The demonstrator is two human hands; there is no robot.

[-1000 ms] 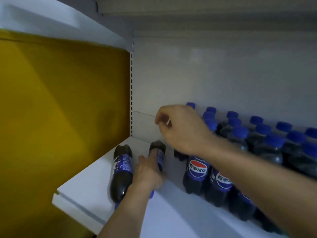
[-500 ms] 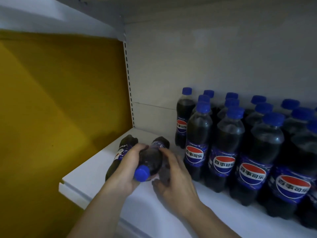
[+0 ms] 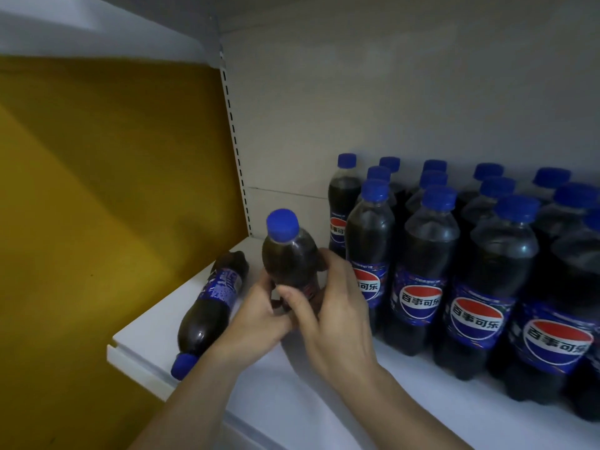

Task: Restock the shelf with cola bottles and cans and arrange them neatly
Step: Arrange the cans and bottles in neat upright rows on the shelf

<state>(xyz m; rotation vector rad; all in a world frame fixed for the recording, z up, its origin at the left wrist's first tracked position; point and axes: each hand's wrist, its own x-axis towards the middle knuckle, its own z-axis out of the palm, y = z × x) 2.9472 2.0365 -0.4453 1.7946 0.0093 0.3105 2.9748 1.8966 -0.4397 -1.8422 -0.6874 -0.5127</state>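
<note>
We hold one cola bottle point(image 3: 289, 254) upright, leaning a touch to the left, above the left part of the white shelf point(image 3: 292, 401), with its blue cap point(image 3: 282, 224) on top. Our left hand point(image 3: 256, 323) curls round the bottle's lower body from the near left. Our right hand point(image 3: 337, 316) wraps it from the right, with the thumb laid across the front of the dark label. The two hands meet in front of the bottle and hide its base, so we cannot tell whether it stands on the shelf or is lifted clear. Just left of it a second cola bottle point(image 3: 211, 306) lies on its side. Its bottom points to the far corner, and its own blue cap point(image 3: 184, 365) reaches the near lip of the shelf. Our left wrist crosses in front of it, and we cannot tell whether they touch. To the right stands a block of upright cola bottles point(image 3: 428, 271) in rows running from near to far, blue-capped, their red, white and blue labels facing us. The knuckles of our right hand are just beside the nearest bottle at the left end of that block. Behind everything rises a pale back panel point(image 3: 389, 108), edged on the left by a slotted upright point(image 3: 237, 151). A yellow wall point(image 3: 113, 190) fills the left side, and the underside of an upper shelf point(image 3: 97, 37) runs above it.
</note>
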